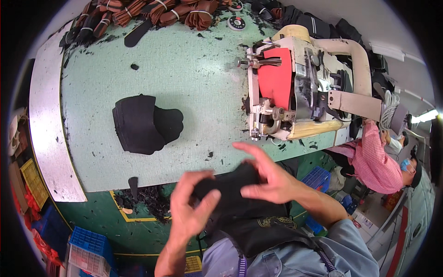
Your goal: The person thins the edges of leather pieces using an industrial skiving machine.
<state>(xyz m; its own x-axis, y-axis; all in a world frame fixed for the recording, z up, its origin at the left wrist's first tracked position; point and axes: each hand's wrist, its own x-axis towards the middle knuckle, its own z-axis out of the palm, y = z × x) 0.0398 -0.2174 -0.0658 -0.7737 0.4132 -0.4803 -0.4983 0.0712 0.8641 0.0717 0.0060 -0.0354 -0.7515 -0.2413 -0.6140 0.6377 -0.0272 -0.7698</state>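
Observation:
At the near edge of the bench, a black, soft-looking cut piece (227,183) is held between my two hands, in front of my black apron. My left hand (191,203) grips its left side, thumb on the near face. My right hand (267,177) has its thumb and some fingers on the right side, with the index finger stretched out toward the bench. Whether it is one layer or several cannot be told. Beyond my hands, a stack of similar black cut pieces (134,123) lies on the green bench top (203,101).
A cream bench machine (302,83) with a red sheet (277,81) stands at the right. Tied brown bundles (200,15) line the far edge near a round dial (236,23). Black scraps (147,201) sit below the bench. A person in a pink checked shirt (376,159) is at the right.

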